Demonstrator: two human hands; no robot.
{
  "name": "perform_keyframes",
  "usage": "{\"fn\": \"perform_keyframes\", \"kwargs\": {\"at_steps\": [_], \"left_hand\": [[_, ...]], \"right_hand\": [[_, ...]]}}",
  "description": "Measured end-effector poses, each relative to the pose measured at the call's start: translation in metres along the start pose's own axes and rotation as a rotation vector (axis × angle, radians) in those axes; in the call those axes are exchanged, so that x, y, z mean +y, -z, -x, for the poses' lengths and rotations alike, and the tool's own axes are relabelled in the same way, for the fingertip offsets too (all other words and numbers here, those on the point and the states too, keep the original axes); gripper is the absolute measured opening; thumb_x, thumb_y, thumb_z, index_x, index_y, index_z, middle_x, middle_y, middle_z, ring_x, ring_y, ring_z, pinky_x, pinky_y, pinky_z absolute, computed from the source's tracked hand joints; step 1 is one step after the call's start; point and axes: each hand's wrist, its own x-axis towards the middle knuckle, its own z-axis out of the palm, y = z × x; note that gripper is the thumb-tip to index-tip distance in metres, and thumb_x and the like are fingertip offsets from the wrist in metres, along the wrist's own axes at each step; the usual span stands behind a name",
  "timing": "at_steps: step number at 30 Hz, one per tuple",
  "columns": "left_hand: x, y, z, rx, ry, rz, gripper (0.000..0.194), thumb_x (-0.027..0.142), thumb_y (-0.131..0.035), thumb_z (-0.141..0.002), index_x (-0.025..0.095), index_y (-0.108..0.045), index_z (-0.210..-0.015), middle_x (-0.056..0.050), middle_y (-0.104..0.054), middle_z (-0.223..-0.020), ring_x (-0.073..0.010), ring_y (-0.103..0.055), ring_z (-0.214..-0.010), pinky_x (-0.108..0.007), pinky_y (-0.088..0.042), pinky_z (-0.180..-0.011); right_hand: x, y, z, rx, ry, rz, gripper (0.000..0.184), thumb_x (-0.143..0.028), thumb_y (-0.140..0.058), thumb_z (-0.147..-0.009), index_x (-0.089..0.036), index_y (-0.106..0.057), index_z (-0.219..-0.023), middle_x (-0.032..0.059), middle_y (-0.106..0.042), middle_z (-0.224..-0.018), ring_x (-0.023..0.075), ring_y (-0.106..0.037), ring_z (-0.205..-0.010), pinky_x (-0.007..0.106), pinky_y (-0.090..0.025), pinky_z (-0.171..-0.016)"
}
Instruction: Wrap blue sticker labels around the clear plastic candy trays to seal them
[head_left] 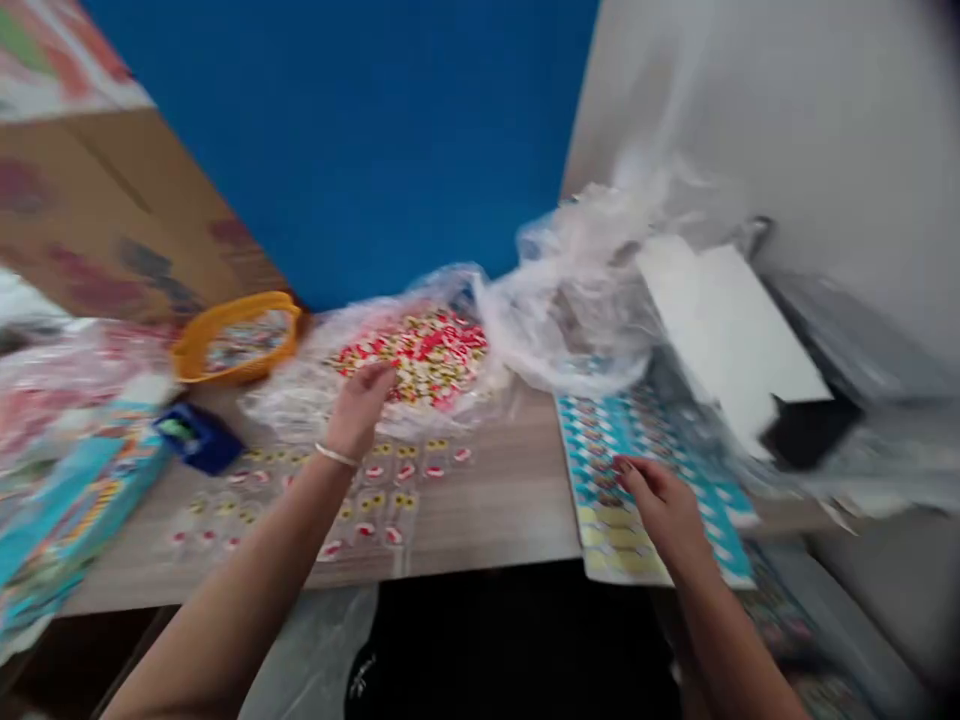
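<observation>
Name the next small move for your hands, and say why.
Probably the left hand should pick one piece from the red-and-yellow heap: it is already at the heap's edge, and the rows of similar pieces lie just below it on the table.

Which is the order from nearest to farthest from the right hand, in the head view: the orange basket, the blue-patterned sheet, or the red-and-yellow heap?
1. Blue-patterned sheet: directly under the right hand, at the right of the view.
2. Red-and-yellow heap: farther back, near the middle.
3. Orange basket: farthest, at the left.
</observation>
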Motion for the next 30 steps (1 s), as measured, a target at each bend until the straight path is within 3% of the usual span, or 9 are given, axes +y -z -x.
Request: {"fn": "perform_keyframes", "kwargs": {"at_steps": [2, 4, 5, 7, 9, 13, 20, 26, 30], "left_hand": [[-0.029, -0.057, 0.062, -0.309, 0.195, 0.042, 0.027, 0.029, -0.074, -0.076, 0.013, -0.070, -0.097, -0.010, -0.071, -0.089, -0.0213, -0.065, -0.080, -0.033, -0.049, -0.072], [-0.049, -0.104, 0.121, -0.533, 0.372, 0.090, 0.033, 0.026, -0.081, -0.067, 0.012, -0.071, -0.095, -0.014, -0.072, -0.092, -0.0226, -0.067, -0.078, -0.033, -0.050, -0.068], [-0.056, -0.123, 0.144, -0.602, 0.503, 0.159, 0.036, 0.025, -0.082, -0.066, 0.013, -0.071, -0.098, -0.015, -0.072, -0.099, -0.0219, -0.067, -0.082, -0.032, -0.050, -0.070], [-0.064, -0.153, 0.171, -0.651, 0.634, 0.231, 0.038, 0.024, -0.082, -0.066, 0.015, -0.069, -0.101, -0.013, -0.072, -0.105, -0.0188, -0.067, -0.084, -0.028, -0.048, -0.069], [-0.068, -0.171, 0.179, -0.637, 0.637, 0.196, 0.034, 0.024, -0.081, -0.065, 0.016, -0.068, -0.096, -0.009, -0.073, -0.094, -0.0145, -0.066, -0.072, -0.023, -0.044, -0.059], [-0.073, -0.185, 0.176, -0.574, 0.557, 0.068, 0.021, 0.023, -0.079, -0.066, 0.016, -0.066, -0.081, -0.001, -0.066, -0.063, -0.0091, -0.055, -0.050, -0.018, -0.030, -0.044], [-0.074, -0.186, 0.180, -0.541, 0.467, 0.042, 0.016, 0.026, -0.076, -0.067, 0.016, -0.069, -0.077, -0.001, -0.064, -0.060, -0.0106, -0.056, -0.052, -0.019, -0.029, -0.043], [-0.075, -0.186, 0.181, -0.558, 0.363, 0.096, 0.012, 0.024, -0.074, -0.069, 0.017, -0.075, -0.078, -0.003, -0.070, -0.071, -0.0122, -0.058, -0.062, -0.022, -0.042, -0.059], [-0.078, -0.188, 0.183, -0.521, 0.341, 0.146, 0.012, 0.024, -0.073, -0.068, 0.015, -0.075, -0.077, -0.003, -0.068, -0.067, -0.0118, -0.055, -0.060, -0.023, -0.042, -0.060]], "right_hand": [[0.018, 0.013, -0.001, 0.088, -0.049, -0.051, 0.041, -0.053, -0.065, -0.078, -0.018, -0.071, -0.098, 0.0104, -0.074, -0.097, 0.0260, -0.069, -0.086, 0.044, -0.054, -0.085], [0.035, 0.020, 0.000, 0.133, -0.083, -0.128, 0.040, -0.051, -0.065, -0.080, -0.017, -0.070, -0.099, 0.0098, -0.073, -0.095, 0.0239, -0.067, -0.085, 0.043, -0.053, -0.086], [0.042, 0.021, 0.001, 0.135, -0.083, -0.168, 0.038, -0.051, -0.064, -0.081, -0.017, -0.070, -0.099, 0.0093, -0.072, -0.095, 0.0229, -0.067, -0.085, 0.042, -0.052, -0.086], [0.049, 0.021, 0.005, 0.136, -0.053, -0.217, 0.036, -0.049, -0.062, -0.083, -0.018, -0.069, -0.099, 0.0081, -0.071, -0.095, 0.0213, -0.065, -0.087, 0.039, -0.051, -0.086], [0.050, 0.018, 0.008, 0.140, -0.013, -0.221, 0.033, -0.047, -0.061, -0.085, -0.018, -0.068, -0.099, 0.0072, -0.071, -0.095, 0.0204, -0.064, -0.089, 0.037, -0.050, -0.085], [0.038, 0.010, 0.017, 0.061, 0.080, -0.133, 0.028, -0.041, -0.061, -0.086, -0.019, -0.065, -0.102, 0.0071, -0.069, -0.098, 0.0204, -0.063, -0.090, 0.036, -0.049, -0.085], [0.018, 0.002, 0.026, -0.182, 0.433, 0.231, 0.011, -0.024, -0.057, -0.088, -0.023, -0.067, -0.094, 0.0062, -0.069, -0.100, 0.0233, -0.059, -0.099, 0.039, -0.043, -0.091], [0.017, 0.002, 0.026, -0.273, 0.473, 0.302, 0.013, -0.023, -0.054, -0.093, -0.024, -0.066, -0.095, 0.0057, -0.070, -0.097, 0.0222, -0.062, -0.094, 0.038, -0.043, -0.088], [0.016, 0.000, 0.028, -0.229, 0.471, 0.260, 0.015, -0.021, -0.050, -0.093, -0.021, -0.065, -0.094, 0.0077, -0.069, -0.096, 0.0220, -0.061, -0.094, 0.036, -0.044, -0.086]]}}
